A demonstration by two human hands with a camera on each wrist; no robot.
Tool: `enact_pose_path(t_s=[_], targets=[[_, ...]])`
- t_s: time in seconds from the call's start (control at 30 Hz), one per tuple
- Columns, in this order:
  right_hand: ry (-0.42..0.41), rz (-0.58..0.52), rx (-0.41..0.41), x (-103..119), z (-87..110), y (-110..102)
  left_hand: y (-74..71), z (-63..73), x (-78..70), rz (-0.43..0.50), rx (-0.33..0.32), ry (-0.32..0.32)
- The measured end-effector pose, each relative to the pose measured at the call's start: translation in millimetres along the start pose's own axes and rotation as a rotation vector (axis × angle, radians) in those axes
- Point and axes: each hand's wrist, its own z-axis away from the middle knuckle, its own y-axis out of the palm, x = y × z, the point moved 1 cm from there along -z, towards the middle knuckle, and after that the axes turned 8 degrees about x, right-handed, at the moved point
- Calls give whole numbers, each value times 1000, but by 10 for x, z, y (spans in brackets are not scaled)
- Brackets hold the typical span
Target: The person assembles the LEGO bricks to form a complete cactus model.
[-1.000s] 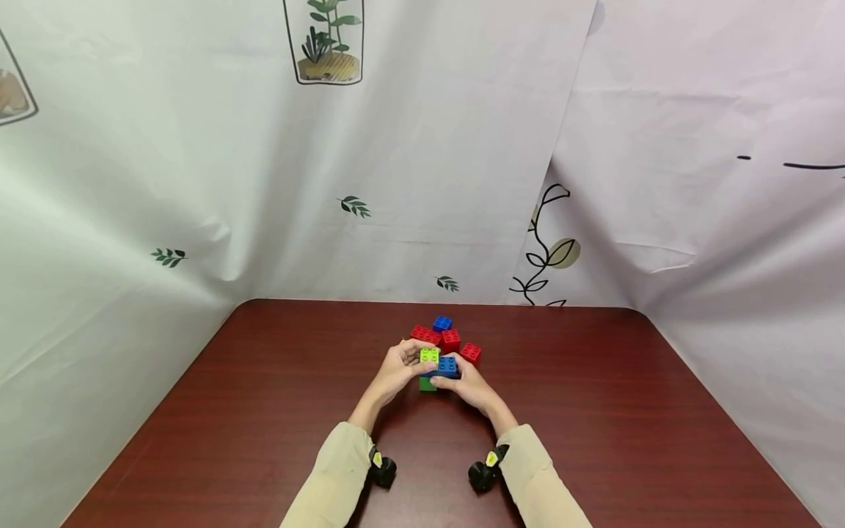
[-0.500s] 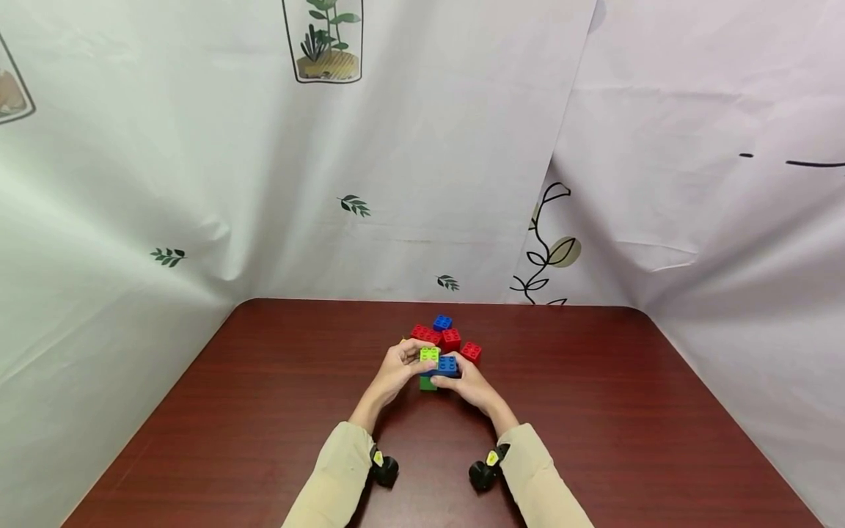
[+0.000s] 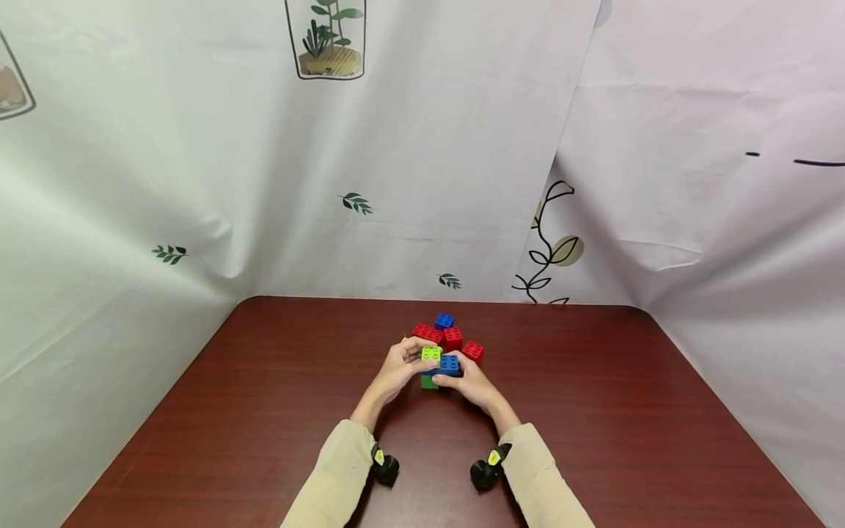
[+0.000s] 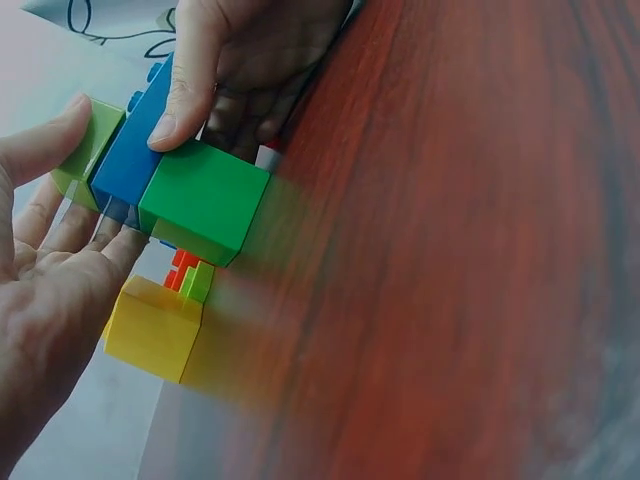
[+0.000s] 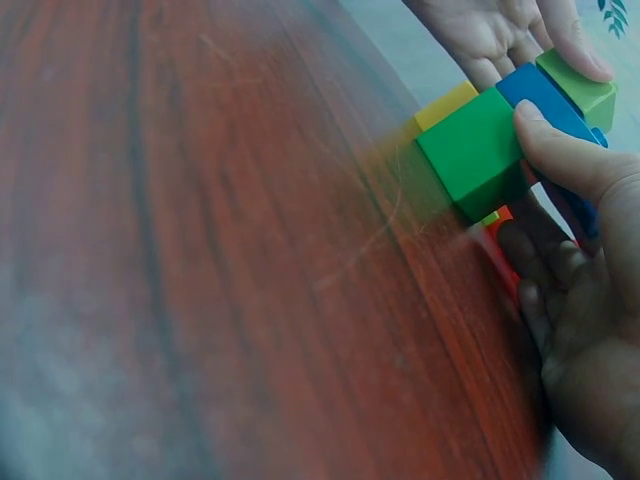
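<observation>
A stack of toy building blocks stands on the table between both hands: a green block (image 4: pixel 205 195) at the bottom, a longer blue block (image 3: pixel 449 364) across it, and a lime block (image 3: pixel 431 354) on top. My left hand (image 3: pixel 396 369) grips the lime block, its thumb on the near side and its fingers behind. My right hand (image 3: pixel 474 386) pinches the part of the blue block that juts out to the right, with the thumb (image 5: pixel 560 150) in front. The right fingers behind the blue block are partly hidden.
Just behind the stack lie several red blocks (image 3: pixel 472 351), with a blue block (image 3: pixel 444 320) farther back. A yellow block (image 4: pixel 155 330) stands beyond the left hand, mostly hidden in the head view. Patterned cloth (image 3: pixel 422 147) hangs behind the table (image 3: pixel 594 411).
Both hands keep the same hold on the stacked blocks. Only the head view has shifted very slightly.
</observation>
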Motion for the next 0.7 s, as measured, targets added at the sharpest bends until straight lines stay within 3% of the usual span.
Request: enact_pose_path(t_s=[0.43, 0.7], targets=[[8, -3, -22, -3, -1, 18, 35, 9, 35, 80, -35, -17], [15, -5, -40, 15, 3, 8, 75, -21, 56, 126, -70, 4]])
